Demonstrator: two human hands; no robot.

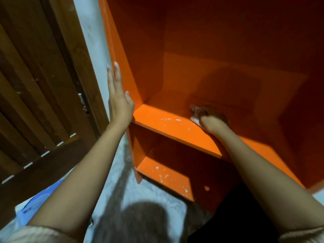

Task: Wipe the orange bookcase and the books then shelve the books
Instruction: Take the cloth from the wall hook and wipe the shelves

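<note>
The orange bookcase fills the upper right of the head view, its shelves bare of books. My left hand lies flat with straight fingers against the outer face of its left side panel. My right hand reaches onto the middle shelf and grips a pale cloth, pressing it on the shelf surface near the back. White flecks mark the front of the middle shelf and the bottom shelf. No books are in view.
A dark wooden slatted door stands at the left, with a strip of pale wall between it and the bookcase. A blue object lies on the pale floor at the lower left.
</note>
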